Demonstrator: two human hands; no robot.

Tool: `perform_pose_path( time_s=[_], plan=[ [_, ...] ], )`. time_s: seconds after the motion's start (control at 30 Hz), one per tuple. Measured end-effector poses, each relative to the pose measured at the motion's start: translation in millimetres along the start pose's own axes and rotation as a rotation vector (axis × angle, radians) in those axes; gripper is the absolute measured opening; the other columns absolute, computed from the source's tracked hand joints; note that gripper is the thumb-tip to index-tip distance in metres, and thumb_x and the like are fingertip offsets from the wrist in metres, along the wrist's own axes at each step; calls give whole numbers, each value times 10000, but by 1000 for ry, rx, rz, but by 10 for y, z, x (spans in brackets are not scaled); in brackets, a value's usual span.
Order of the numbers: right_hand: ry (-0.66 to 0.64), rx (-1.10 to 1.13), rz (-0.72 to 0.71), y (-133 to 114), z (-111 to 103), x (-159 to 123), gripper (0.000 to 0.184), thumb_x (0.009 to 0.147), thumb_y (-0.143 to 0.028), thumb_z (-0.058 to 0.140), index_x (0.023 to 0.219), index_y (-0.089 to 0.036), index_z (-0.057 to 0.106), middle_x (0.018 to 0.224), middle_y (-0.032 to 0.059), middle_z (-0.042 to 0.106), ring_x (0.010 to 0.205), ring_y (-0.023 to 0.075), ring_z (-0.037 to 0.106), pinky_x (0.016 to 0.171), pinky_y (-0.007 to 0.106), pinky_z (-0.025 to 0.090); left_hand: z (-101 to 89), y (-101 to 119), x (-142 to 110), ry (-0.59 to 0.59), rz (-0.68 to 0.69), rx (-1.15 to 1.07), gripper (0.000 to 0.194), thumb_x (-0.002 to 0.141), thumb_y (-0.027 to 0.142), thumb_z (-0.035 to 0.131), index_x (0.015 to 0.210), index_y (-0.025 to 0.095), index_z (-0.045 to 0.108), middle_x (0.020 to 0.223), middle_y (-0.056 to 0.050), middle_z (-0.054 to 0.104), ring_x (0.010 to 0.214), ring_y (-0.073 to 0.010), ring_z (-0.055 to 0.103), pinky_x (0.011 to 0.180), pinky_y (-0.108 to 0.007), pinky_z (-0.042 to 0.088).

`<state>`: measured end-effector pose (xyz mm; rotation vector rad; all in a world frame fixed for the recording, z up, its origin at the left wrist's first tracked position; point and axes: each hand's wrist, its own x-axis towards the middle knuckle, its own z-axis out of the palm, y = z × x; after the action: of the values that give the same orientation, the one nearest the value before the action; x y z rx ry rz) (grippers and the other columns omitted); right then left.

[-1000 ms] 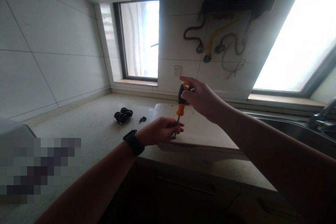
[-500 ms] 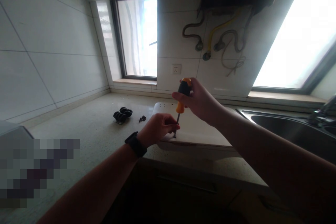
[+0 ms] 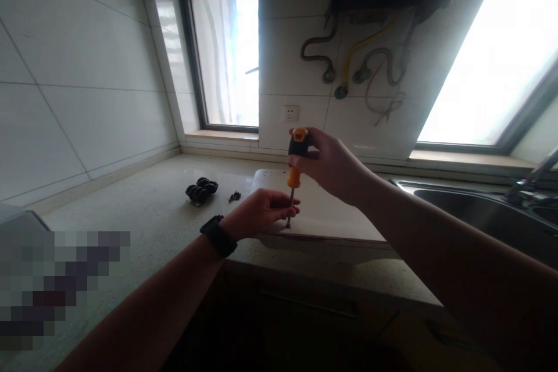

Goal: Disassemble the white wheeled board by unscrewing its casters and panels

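A screwdriver (image 3: 294, 177) with a yellow and black handle stands nearly upright over a white board (image 3: 335, 209). Wrapped around its handle are the fingers of my right hand (image 3: 329, 163). Lower down, my left hand (image 3: 268, 210), with a black watch on the wrist, pinches the shaft close to the tip. The tip meets a small dark screw (image 3: 288, 225) near the board's front left corner. Several black casters (image 3: 201, 189) sit on the counter to the left, and beside them is a small pile of dark screws (image 3: 235, 196).
The board lies on a speckled counter (image 3: 143, 203). A steel sink (image 3: 453, 215) with a faucet (image 3: 529, 183) is at the right. Behind are a tiled wall with a socket (image 3: 290, 114), hanging pipes (image 3: 349, 64) and two windows. A dark drawer front lies below the counter edge.
The screwdriver has gone from leaning right to nearly upright, its handle shifting slightly left with my right hand. My left fingers stay at the shaft. The whole view has shifted a little.
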<state>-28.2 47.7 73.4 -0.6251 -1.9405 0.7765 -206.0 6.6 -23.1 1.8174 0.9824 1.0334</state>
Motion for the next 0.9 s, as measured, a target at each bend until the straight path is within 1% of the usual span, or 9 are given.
perform_pose_path(
  time_s=[0.1, 0.17, 0.3, 0.37, 0.43, 0.67, 0.77, 0.83, 0.9],
  plan=[
    [1, 76, -7, 7, 8, 4, 504, 745, -224, 699, 1228, -234, 557, 1019, 58, 694, 877, 230, 682, 764, 424, 591, 7, -8, 2, 22, -31, -4, 256, 877, 283, 755, 1066, 112, 765, 1024, -115, 795, 932, -191, 724, 906, -348, 540],
    [-8, 127, -10, 7, 20, 3, 475, 747, -205, 670, 1207, -236, 554, 1039, 58, 695, 900, 220, 675, 798, 423, 585, 17, -12, 7, 50, -39, 2, 256, 861, 290, 770, 1044, 111, 770, 955, -100, 793, 820, -164, 703, 820, -318, 540],
    [-27, 33, -10, -13, 45, -1, 430, 801, -352, 730, 1189, -231, 592, 910, 22, 639, 786, 178, 608, 668, 350, 532, 43, 2, 10, 102, -40, 46, 231, 835, 323, 796, 939, 118, 770, 838, -68, 763, 698, -134, 646, 700, -277, 506],
    [-4, -33, -14, -10, 50, 1, 483, 770, -430, 787, 1167, -227, 601, 859, 6, 602, 741, 165, 563, 612, 329, 495, 65, 16, 10, 141, -42, 77, 231, 817, 340, 812, 878, 123, 760, 785, -52, 743, 675, -132, 630, 671, -270, 490],
    [23, -44, -20, 10, 48, 8, 491, 738, -426, 818, 1118, -219, 586, 872, 10, 605, 752, 169, 566, 624, 337, 503, 90, 21, 12, 186, -47, 100, 244, 798, 358, 827, 835, 130, 746, 750, -41, 727, 664, -135, 622, 656, -269, 478],
    [30, 44, -42, 31, 40, 14, 461, 738, -233, 723, 1150, -252, 515, 1062, 59, 686, 945, 228, 661, 836, 436, 584, 136, 1, 17, 300, -30, 191, 319, 751, 385, 873, 726, 153, 656, 689, 3, 677, 644, -128, 577, 631, -268, 433],
    [32, -62, -48, -11, 43, 15, 468, 742, -226, 699, 1187, -243, 557, 1050, 55, 667, 889, 213, 647, 793, 424, 578, 148, 0, 16, 333, -17, 223, 357, 724, 390, 895, 701, 157, 625, 658, 29, 635, 618, -114, 529, 603, -261, 403],
    [48, -140, -43, -21, 38, 25, 498, 753, -302, 739, 1222, -244, 584, 1021, 49, 652, 825, 201, 626, 722, 405, 566, 158, -8, 19, 352, -10, 223, 388, 706, 408, 906, 692, 161, 608, 641, 42, 611, 605, -109, 509, 588, -259, 392],
    [52, -123, -32, -16, 28, 38, 531, 742, -360, 779, 1225, -239, 593, 1006, 47, 654, 789, 193, 624, 677, 387, 559, 160, -17, 23, 369, -3, 230, 414, 691, 434, 914, 691, 164, 600, 636, 46, 604, 598, -109, 505, 581, -261, 391]
  ],
)
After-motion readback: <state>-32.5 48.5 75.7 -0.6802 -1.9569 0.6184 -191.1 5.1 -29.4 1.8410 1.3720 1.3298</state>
